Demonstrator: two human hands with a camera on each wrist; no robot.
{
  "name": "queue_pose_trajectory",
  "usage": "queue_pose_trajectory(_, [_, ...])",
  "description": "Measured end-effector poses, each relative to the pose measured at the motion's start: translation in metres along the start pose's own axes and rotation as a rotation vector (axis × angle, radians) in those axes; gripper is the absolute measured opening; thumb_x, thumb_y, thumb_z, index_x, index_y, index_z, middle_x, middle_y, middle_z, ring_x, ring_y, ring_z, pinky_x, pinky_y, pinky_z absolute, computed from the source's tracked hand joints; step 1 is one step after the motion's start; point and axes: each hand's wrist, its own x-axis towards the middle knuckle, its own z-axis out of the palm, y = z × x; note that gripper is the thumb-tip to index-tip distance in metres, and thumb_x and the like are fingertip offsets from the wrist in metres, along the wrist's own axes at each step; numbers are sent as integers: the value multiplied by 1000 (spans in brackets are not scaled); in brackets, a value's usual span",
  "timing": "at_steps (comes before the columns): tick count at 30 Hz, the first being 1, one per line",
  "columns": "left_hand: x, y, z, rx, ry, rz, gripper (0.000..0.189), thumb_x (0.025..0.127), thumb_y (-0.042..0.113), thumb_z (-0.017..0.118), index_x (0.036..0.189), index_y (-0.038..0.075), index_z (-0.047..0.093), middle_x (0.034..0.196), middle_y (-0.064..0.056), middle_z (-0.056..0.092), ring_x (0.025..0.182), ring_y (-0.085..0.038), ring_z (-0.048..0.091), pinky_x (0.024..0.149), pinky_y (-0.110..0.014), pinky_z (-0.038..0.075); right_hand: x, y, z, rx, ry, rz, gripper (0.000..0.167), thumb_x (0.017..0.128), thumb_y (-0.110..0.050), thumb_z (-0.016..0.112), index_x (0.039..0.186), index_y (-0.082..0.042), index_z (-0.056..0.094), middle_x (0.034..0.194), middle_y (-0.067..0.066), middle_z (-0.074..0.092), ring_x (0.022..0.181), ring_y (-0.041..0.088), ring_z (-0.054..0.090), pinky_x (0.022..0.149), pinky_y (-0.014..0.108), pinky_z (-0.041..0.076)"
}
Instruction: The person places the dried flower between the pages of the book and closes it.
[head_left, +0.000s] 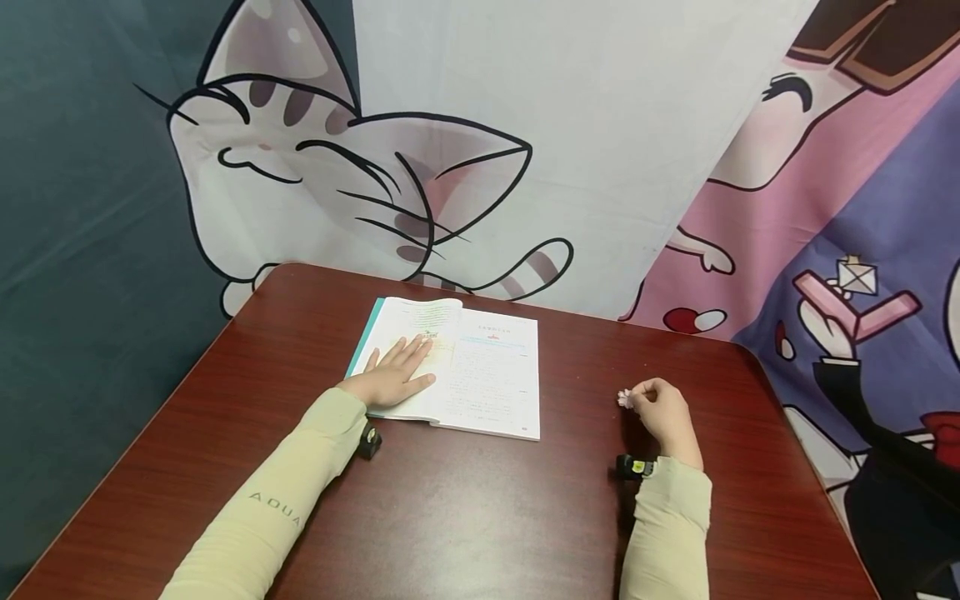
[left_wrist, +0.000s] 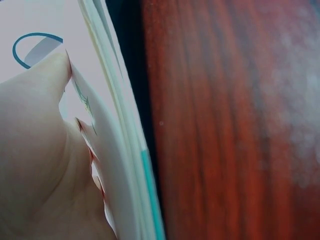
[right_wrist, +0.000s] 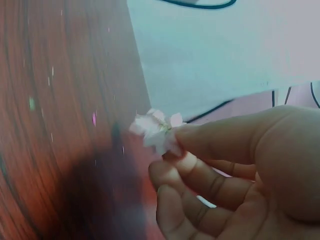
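An open book (head_left: 491,375) with a teal cover edge lies on the brown table. My left hand (head_left: 392,375) rests flat on its left page, fingers spread. In the left wrist view the thumb and palm of that hand (left_wrist: 40,145) lie along the page beside the book's edge (left_wrist: 120,100). Off to the right of the book, my right hand (head_left: 663,412) pinches a small pale pink flower (head_left: 625,399) between thumb and fingertips. The right wrist view shows the flower's petals (right_wrist: 159,131) sticking out past the thumb, the other fingers curled beneath.
Tiny bits, one of them pink (right_wrist: 93,118), are scattered on the table (head_left: 480,508) near the right hand. Behind the table's far edge hangs a cloth printed with a cartoon cat (head_left: 300,183). A small black wrist camera (head_left: 369,440) is strapped to the left wrist.
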Motion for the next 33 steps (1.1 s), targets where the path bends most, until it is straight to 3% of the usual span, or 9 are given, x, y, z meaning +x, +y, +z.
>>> queue_pose_trajectory(5, [-3,2,-3,-32,0,19,83,103,65,30,165,16,4,171,-9,-1,156,-35,-8,116,-66,-13,3,-12,7,106,3,-9,11,99,-7,60,101,4,63,86,14,67,71,15,59,63,25,49])
queue_pose_trajectory(16, [2,-4,2,2,-4,4,80,104,64,28,165,20,1,171,-4,-3,156,-31,-9,117,-64,-11,5,-40,29,383,71,-46,14,97,-6,65,103,7,66,82,11,68,68,10,61,66,23,56])
queue_pose_trajectory(24, [1,-2,0,4,-11,-10,79,105,62,29,165,20,1,171,-3,-4,156,-30,-10,117,-64,-11,3,-63,44,554,138,-50,16,97,-8,66,103,7,67,86,12,68,73,13,63,70,25,58])
queue_pose_trajectory(28, [1,-2,0,10,-15,-15,78,105,61,30,165,20,1,171,-3,-4,156,-30,-10,117,-64,-11,1,-73,54,604,163,-66,16,96,-9,67,103,5,68,87,12,69,76,20,65,72,29,59])
queue_pose_trajectory(33, [1,-1,0,6,-15,-14,78,105,60,30,165,19,2,171,-4,-3,156,-31,-10,117,-64,-11,3,-85,72,675,183,-103,4,95,-6,67,97,-3,70,87,15,69,76,22,66,70,27,58])
